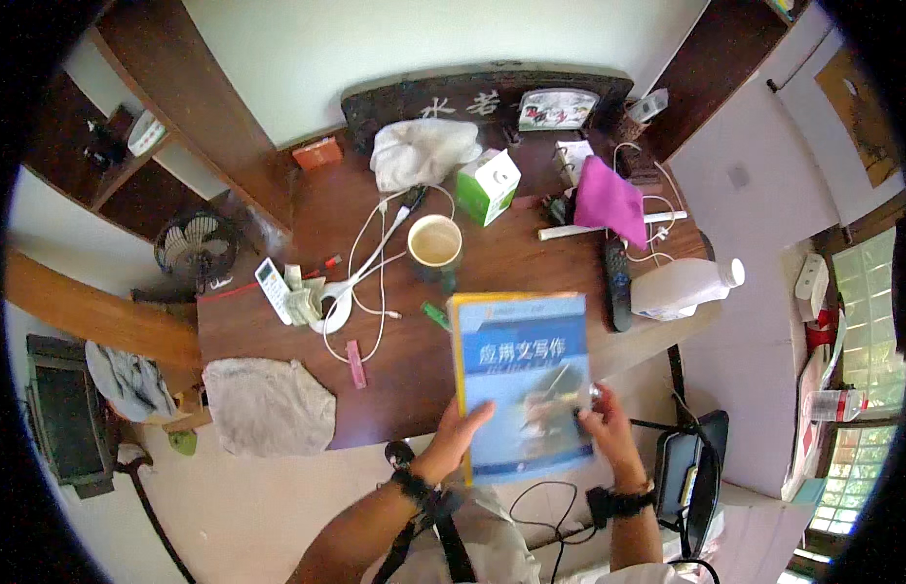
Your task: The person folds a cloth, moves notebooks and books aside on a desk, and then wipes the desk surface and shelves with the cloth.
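A blue paperback book [522, 438] with printed characters and a picture on its cover is held over the table's front edge. A yellow edge [460, 379] shows along its left side and top, perhaps a second book beneath. My left hand [460, 438] grips the lower left edge, thumb on the cover and fingers hidden underneath. My right hand [610, 431] is at the right edge with its fingers bent. A small dark spot and a shiny bit show by its fingertips; whether it grips the book or a small object is unclear.
On the wooden table [394, 409] are a mug [434, 244], white cables, a white remote [274, 290], banknotes [304, 301], a grey cloth [270, 409], a green-white carton [489, 186], a black remote [617, 285], a white bottle [679, 288] and a magenta cloth [608, 201]. A fan [196, 244] stands left.
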`<state>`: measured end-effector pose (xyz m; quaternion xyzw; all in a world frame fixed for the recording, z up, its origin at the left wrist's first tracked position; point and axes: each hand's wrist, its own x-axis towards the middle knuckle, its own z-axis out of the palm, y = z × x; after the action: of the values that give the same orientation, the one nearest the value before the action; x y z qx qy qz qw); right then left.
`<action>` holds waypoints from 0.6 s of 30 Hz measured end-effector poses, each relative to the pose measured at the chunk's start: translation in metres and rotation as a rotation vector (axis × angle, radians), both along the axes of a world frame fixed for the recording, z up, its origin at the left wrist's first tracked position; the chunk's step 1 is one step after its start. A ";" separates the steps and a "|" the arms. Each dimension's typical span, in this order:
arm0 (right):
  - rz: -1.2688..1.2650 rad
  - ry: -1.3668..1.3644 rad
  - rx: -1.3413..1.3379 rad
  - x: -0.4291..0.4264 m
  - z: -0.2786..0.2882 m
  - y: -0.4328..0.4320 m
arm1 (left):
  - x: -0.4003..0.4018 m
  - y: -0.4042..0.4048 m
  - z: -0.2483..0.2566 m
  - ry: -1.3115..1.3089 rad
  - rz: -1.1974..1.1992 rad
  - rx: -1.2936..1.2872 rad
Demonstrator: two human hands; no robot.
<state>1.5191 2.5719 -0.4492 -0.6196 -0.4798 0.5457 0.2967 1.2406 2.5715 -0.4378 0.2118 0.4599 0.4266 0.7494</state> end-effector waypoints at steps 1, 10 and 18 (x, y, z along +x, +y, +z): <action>0.003 -0.061 0.021 0.004 -0.001 0.017 | 0.007 0.012 -0.003 0.001 0.029 -0.013; -0.115 -0.107 0.191 0.015 -0.048 0.104 | 0.047 0.054 -0.058 0.717 0.215 0.314; -0.121 -0.378 0.332 0.009 -0.043 0.100 | 0.029 0.058 -0.024 0.139 0.613 0.097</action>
<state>1.5280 2.6719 -0.4923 -0.6808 -0.5720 0.3151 0.3316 1.2701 2.6297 -0.4613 0.1274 0.5317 0.6386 0.5416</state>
